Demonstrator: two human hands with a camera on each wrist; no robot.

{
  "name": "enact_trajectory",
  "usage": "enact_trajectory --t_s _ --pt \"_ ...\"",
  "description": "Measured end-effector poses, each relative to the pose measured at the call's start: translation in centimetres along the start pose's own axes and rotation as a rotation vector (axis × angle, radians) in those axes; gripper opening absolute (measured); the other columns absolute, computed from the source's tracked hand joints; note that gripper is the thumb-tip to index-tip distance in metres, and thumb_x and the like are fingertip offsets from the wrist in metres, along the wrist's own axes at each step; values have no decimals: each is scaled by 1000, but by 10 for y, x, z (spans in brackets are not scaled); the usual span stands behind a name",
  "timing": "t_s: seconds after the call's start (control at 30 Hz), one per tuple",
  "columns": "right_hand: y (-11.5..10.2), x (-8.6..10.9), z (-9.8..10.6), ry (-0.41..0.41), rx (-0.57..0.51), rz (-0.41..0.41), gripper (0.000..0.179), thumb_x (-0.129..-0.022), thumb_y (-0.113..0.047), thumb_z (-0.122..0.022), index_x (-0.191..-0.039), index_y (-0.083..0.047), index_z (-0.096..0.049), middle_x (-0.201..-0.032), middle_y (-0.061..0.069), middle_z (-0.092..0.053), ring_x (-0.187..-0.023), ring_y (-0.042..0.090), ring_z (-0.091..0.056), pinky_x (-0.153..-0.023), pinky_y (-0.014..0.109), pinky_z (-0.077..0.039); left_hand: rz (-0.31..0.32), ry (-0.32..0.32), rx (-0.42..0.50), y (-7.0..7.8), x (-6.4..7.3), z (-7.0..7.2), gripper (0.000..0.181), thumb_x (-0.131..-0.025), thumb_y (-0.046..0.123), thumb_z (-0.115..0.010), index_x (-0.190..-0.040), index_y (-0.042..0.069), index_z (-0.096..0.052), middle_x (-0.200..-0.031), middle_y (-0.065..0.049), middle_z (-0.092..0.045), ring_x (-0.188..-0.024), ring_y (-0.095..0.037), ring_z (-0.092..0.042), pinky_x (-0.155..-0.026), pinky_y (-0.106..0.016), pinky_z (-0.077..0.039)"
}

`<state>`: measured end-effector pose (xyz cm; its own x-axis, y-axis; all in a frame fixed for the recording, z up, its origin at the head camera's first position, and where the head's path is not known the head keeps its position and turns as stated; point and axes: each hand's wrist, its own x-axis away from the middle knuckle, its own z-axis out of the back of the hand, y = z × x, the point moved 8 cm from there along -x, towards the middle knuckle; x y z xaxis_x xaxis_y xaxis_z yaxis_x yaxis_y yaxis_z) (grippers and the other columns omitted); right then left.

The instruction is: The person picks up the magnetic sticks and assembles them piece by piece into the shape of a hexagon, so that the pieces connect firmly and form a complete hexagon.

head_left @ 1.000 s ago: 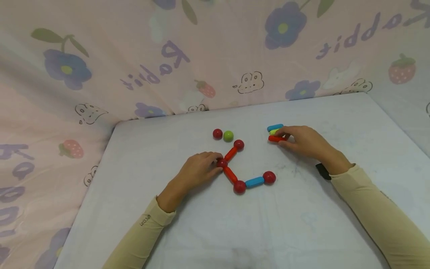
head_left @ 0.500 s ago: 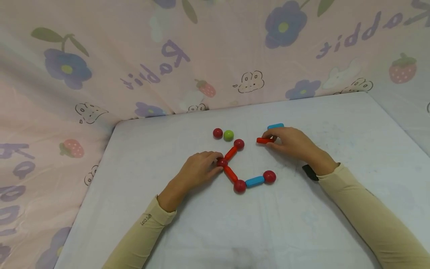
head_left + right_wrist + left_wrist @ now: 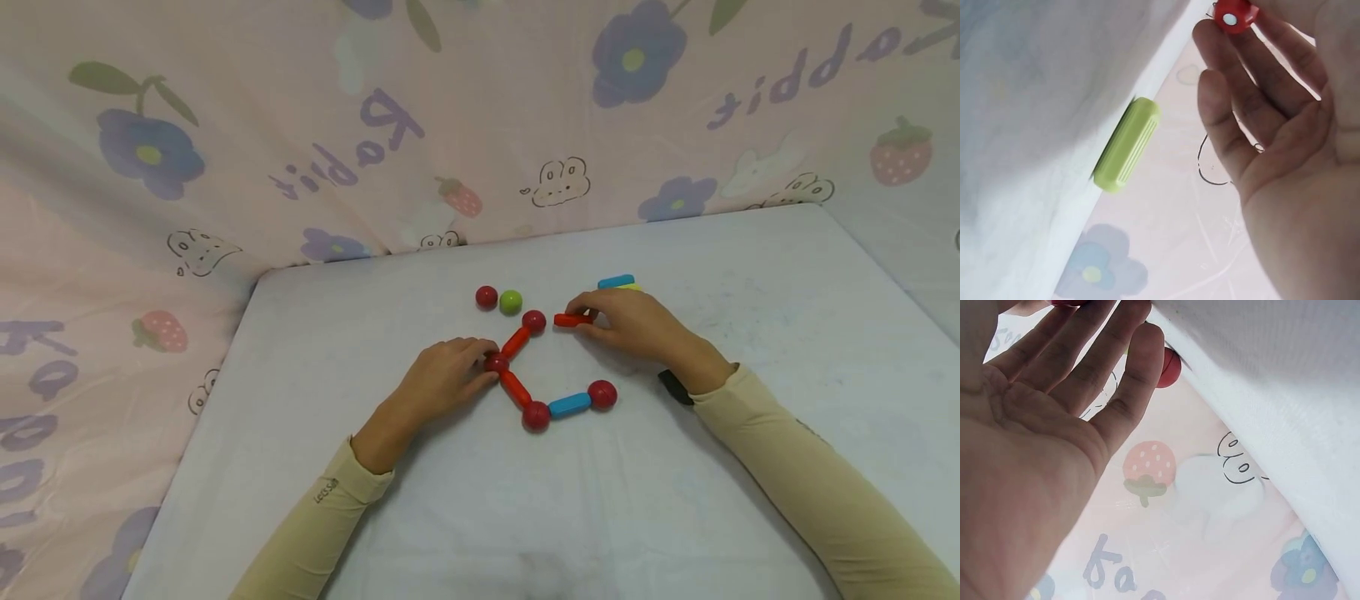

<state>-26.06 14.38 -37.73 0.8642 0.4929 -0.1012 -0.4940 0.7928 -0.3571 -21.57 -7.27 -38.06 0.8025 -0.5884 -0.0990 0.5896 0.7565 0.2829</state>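
Observation:
My left hand (image 3: pixel 442 379) pinches a red ball (image 3: pixel 497 362) at the corner of a chain of balls and magnetic rods on the table. Two red rods (image 3: pixel 515 389) branch from that ball, and a blue rod (image 3: pixel 570 405) runs between two more red balls (image 3: pixel 602 395). A red ball (image 3: pixel 533 322) ends the upper branch. Just right of that ball, my right hand (image 3: pixel 637 329) holds a red magnetic rod (image 3: pixel 568 320) between thumb and fingers, apart from the chain. The right wrist view shows a silvery disc on this rod's end (image 3: pixel 1235 15).
A loose red ball (image 3: pixel 486 297) and a green ball (image 3: pixel 511 302) lie behind the chain. Behind the right hand are a blue rod (image 3: pixel 617 282) and a partly hidden yellow-green rod (image 3: pixel 1127 145). A patterned curtain (image 3: pixel 480 125) borders the white table (image 3: pixel 420 517) at the back.
The right hand has carried the red rod leftward from beside the blue and yellow-green rods toward the chain's upper end ball. The left hand stays on its ball.

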Motion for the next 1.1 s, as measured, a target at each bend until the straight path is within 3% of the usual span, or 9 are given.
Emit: enact_trajectory --t_s 0.43,1.1 --pt "-5 -3 -4 -27 6 -7 28 -91 -20 -72 -119 -15 -69 -112 3 -73 -100 20 -67 -87 41 -58 -14 13 3 1 0 1 38 -90 25 -75 -124 14 -64 -106 -1 -73 -94 -15 -68 -86 -34 -58" --pt "-13 -8 -6 3 -5 27 28 -89 -18 -75 -117 -14 -70 -109 3 -74 -96 20 -67 -84 40 -59 -6 11 -7 0 -1 0 38 -89 26 -75 -124 15 -65 -107 0 -73 -95 -14 -68 -86 -33 -58"
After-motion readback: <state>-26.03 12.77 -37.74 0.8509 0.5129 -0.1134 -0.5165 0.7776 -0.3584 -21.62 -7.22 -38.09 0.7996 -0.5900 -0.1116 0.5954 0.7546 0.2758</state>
